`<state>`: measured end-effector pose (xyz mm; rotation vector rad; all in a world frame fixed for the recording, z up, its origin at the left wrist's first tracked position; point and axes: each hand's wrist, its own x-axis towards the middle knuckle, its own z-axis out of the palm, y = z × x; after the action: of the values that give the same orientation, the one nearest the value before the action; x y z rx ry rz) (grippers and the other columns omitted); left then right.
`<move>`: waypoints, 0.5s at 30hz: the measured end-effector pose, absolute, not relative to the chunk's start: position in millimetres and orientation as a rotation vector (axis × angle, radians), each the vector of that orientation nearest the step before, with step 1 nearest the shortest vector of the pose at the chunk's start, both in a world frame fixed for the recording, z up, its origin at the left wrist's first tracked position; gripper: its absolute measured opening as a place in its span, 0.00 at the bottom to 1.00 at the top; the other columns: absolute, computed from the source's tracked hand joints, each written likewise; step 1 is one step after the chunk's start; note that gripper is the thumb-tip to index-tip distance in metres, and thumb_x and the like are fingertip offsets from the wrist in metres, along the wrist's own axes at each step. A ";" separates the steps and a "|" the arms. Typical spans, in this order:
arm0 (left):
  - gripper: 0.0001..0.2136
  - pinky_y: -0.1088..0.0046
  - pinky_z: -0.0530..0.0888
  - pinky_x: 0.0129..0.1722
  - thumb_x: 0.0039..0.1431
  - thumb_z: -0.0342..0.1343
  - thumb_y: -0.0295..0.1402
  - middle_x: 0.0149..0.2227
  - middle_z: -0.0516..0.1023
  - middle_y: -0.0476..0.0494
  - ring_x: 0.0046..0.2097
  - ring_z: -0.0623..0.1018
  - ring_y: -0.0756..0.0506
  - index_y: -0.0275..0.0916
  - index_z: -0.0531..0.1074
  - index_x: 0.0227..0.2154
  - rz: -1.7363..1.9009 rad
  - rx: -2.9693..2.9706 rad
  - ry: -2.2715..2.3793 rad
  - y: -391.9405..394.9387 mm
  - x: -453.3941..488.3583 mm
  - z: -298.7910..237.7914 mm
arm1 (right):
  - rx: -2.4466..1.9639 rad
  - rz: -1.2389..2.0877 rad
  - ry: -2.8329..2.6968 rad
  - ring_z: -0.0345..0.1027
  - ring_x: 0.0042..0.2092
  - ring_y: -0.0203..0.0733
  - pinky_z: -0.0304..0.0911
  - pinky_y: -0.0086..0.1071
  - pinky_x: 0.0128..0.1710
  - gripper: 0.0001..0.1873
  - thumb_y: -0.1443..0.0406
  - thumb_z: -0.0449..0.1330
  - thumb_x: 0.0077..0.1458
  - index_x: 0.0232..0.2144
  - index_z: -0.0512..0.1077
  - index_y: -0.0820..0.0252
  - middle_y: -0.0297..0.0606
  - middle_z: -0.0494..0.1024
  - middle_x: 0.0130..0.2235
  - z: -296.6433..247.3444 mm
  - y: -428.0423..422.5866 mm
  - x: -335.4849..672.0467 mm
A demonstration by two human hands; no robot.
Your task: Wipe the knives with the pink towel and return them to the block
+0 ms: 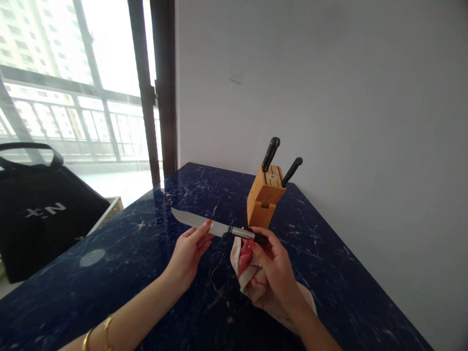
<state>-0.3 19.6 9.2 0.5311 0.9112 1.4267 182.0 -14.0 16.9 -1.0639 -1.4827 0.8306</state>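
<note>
A long steel knife [199, 222] with a black handle is held level above the dark blue marble table [120, 253], blade pointing left. My right hand [276, 270] grips the handle and also holds a red-and-white cloth [248, 273] bunched under the palm. My left hand [188, 251] pinches the blade near its heel with thumb and fingertips. Just behind the knife stands a wooden knife block [263, 197] with two black-handled knives in it.
A white wall runs along the table's far and right sides. A black bag [36, 209] with handles sits at the left, past the table edge. A dark door frame [157, 87] and bright balcony windows are at the back left.
</note>
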 end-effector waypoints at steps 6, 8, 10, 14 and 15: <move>0.04 0.86 0.70 0.20 0.48 0.58 0.27 0.25 0.77 0.49 0.23 0.75 0.55 0.35 0.71 0.29 1.257 0.400 0.899 24.8 -2.6 4.7 | -0.969 0.935 -1.535 0.68 0.42 0.41 0.63 0.39 0.43 0.11 0.63 0.55 0.51 0.39 0.68 0.51 0.37 0.73 0.41 27.0 -26.5 175.6; 0.05 0.86 0.70 0.21 0.48 0.58 0.27 0.24 0.76 0.50 0.23 0.75 0.55 0.36 0.71 0.30 1.186 0.358 0.903 24.0 -2.7 5.1 | -0.985 0.827 -1.623 0.67 0.44 0.43 0.62 0.41 0.45 0.09 0.64 0.55 0.51 0.37 0.69 0.51 0.36 0.74 0.41 29.6 -29.4 176.7; 0.07 0.84 0.71 0.24 0.49 0.58 0.30 0.28 0.77 0.49 0.27 0.76 0.53 0.37 0.71 0.32 1.074 0.349 0.858 22.2 -3.0 7.4 | -0.998 0.704 -1.693 0.67 0.43 0.44 0.62 0.41 0.45 0.10 0.64 0.54 0.51 0.38 0.70 0.51 0.37 0.74 0.41 31.9 -31.5 180.1; 0.20 0.78 0.72 0.30 0.50 0.52 0.47 0.42 0.75 0.41 0.40 0.76 0.47 0.36 0.71 0.38 0.891 0.420 0.682 19.8 -4.7 13.6 | -0.996 0.473 -1.663 0.69 0.41 0.42 0.65 0.35 0.41 0.11 0.65 0.55 0.51 0.39 0.69 0.51 0.36 0.74 0.39 41.4 -33.3 191.5; 0.22 0.77 0.72 0.30 0.50 0.51 0.50 0.42 0.75 0.39 0.40 0.76 0.46 0.35 0.71 0.39 0.871 0.434 0.671 19.9 -5.3 14.0 | -0.990 0.418 -1.618 0.69 0.40 0.41 0.65 0.34 0.40 0.11 0.65 0.56 0.50 0.38 0.68 0.51 0.36 0.74 0.39 46.7 -33.2 194.7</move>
<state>-5.3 19.9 14.0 0.4342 0.6714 0.8708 194.7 -33.2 46.7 -0.9897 -1.6181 0.4181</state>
